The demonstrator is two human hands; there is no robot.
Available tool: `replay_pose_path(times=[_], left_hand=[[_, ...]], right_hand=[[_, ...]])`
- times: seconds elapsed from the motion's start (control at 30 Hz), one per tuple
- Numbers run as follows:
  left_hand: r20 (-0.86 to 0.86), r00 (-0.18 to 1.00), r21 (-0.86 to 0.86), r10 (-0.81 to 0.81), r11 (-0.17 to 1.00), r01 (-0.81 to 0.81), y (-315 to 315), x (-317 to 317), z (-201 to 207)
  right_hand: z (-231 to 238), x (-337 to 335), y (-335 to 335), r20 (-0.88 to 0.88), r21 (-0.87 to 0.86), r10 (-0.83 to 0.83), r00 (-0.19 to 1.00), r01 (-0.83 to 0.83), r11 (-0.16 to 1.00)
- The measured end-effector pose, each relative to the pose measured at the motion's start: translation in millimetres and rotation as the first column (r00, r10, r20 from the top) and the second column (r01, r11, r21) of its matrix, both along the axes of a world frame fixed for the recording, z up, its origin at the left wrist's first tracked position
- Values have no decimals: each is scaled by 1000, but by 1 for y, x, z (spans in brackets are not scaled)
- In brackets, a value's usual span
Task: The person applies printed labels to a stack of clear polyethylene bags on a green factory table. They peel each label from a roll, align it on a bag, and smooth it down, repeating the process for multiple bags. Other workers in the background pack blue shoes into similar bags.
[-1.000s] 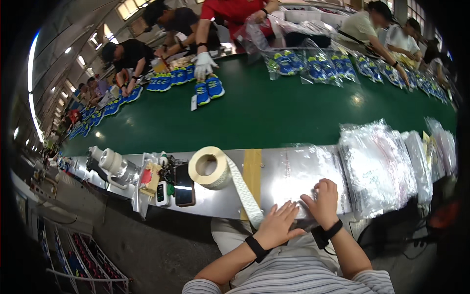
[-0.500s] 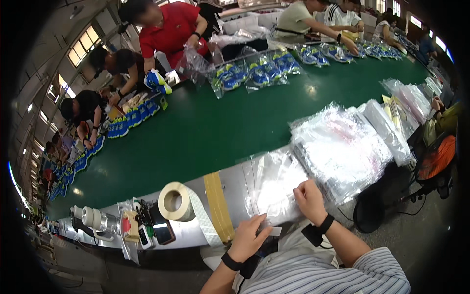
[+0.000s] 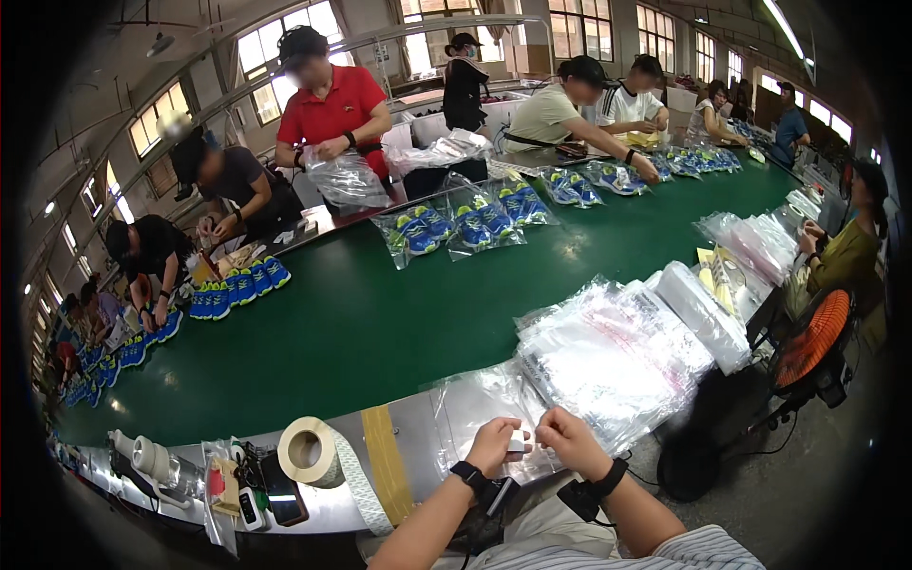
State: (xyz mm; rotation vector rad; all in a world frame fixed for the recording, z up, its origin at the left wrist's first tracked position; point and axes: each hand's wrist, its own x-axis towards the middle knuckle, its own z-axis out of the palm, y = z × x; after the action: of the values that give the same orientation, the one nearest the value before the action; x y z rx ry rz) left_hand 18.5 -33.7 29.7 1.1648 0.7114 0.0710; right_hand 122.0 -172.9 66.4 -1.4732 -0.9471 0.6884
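My left hand (image 3: 491,448) is closed round a small white label (image 3: 518,444), which shows at its fingertips. Just beside it, my right hand (image 3: 572,441) is pinched shut; whatever is between its fingers is too small to make out. Beneath both hands a clear plastic bag (image 3: 458,408) lies flat on the metal ledge. To the left, a roll of labels (image 3: 296,467) stands on the ledge with its pale strip (image 3: 359,494) unwound toward the near edge. A thick stack of clear bags (image 3: 617,356) lies to the right.
A green conveyor belt (image 3: 380,332) runs beyond the ledge, with bagged blue shoes (image 3: 484,223) along its far side. A phone (image 3: 285,499), a bottle (image 3: 166,464) and tan tape (image 3: 385,456) are at left. An orange fan (image 3: 812,337) stands right. Several people work around the belt.
Both hands have come together above the bag, the left lifting the label off the ledge's near edge. My view has tilted up. Across the belt, the person in red no longer holds shoes outside a bag.
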Motion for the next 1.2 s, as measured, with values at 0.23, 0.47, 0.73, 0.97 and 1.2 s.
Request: replay_pose_path(times=[0.23, 0.47, 0.73, 0.97, 1.2], left_hand=[[313, 946, -642, 80, 752, 148, 9, -28, 11], [439, 856, -325, 271, 937, -130, -17, -111, 71], [322, 794, -418, 516, 830, -370, -9, -132, 3], [215, 917, -111, 334, 942, -317, -43, -207, 9], [-125, 524, 179, 842, 539, -823, -62, -285, -43]], right_hand=[[2, -29, -3, 522, -31, 186, 833, -200, 979], [-3, -45, -3, 863, -131, 160, 479, -94, 987], [7, 11, 2, -29, 57, -462, 886, 463, 884], [-10, 118, -117, 599, 77, -695, 399, 834, 546], [21, 27, -63, 751, 292, -503, 428, 467, 835]])
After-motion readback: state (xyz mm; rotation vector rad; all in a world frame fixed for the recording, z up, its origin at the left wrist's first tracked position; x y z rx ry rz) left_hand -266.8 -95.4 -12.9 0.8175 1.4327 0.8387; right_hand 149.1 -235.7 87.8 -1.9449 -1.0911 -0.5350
